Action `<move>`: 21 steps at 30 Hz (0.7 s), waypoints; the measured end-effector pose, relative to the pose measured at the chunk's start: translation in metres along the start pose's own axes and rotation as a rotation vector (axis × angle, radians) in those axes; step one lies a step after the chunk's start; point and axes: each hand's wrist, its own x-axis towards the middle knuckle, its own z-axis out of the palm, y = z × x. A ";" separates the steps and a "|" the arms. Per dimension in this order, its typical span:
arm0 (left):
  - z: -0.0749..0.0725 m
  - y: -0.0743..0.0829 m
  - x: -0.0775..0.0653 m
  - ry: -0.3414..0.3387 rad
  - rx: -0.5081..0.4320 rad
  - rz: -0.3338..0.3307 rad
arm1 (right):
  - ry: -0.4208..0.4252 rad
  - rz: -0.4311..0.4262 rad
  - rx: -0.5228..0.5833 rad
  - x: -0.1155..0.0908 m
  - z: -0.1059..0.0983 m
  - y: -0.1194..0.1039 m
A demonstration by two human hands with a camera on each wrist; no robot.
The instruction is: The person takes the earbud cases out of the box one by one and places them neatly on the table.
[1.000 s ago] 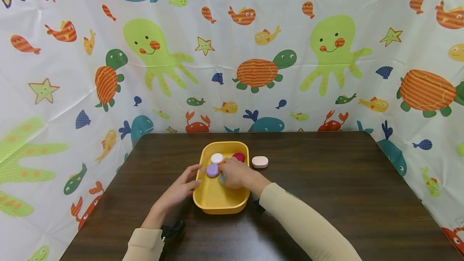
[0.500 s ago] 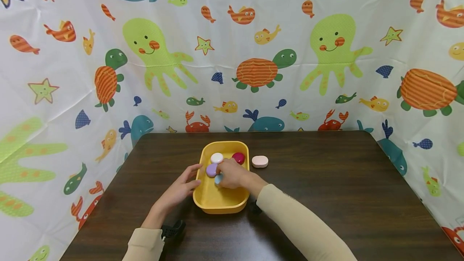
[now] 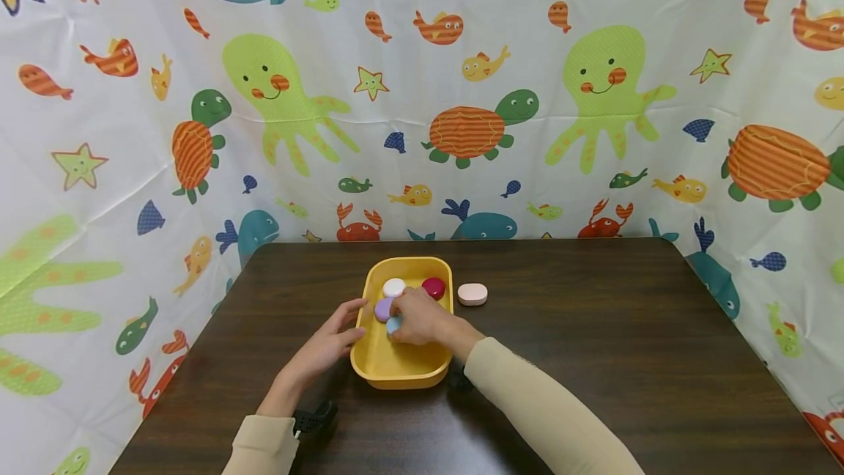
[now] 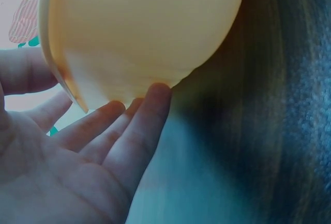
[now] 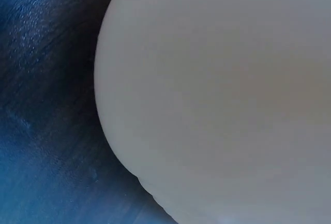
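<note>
Light-blue piece (image 3: 393,325) in my grip inside the yellow tub (image 3: 395,366)
My right hand (image 3: 424,317) curls round it, just beside the purple piece (image 3: 384,309); my left hand (image 3: 332,336) lies across from it, fingers loosely spread, touching the tub's outer wall.

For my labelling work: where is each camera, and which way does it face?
Head: head-worn, facing forward and down at yellow tub; left hand, right hand, sleeves visible.
Left wrist: worn there, facing tub, table; left hand visible.
Right wrist: worn there, facing pale curved surface, probably tub; no hand.
Head and left wrist share tub, left hand.
</note>
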 end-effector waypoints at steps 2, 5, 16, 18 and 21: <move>0.000 0.000 0.000 0.002 0.006 -0.001 | 0.016 0.012 0.018 0.000 0.000 0.001; 0.001 0.001 0.000 0.004 0.010 -0.004 | 0.039 0.033 0.061 -0.002 -0.002 0.001; -0.001 0.000 0.002 -0.011 0.005 0.003 | 0.071 0.038 0.142 -0.012 -0.016 -0.003; -0.001 0.000 0.002 -0.009 0.007 0.002 | 0.076 0.037 0.149 -0.014 -0.018 -0.004; 0.000 -0.001 0.002 -0.005 0.009 -0.003 | 0.087 0.031 0.156 -0.016 -0.020 -0.005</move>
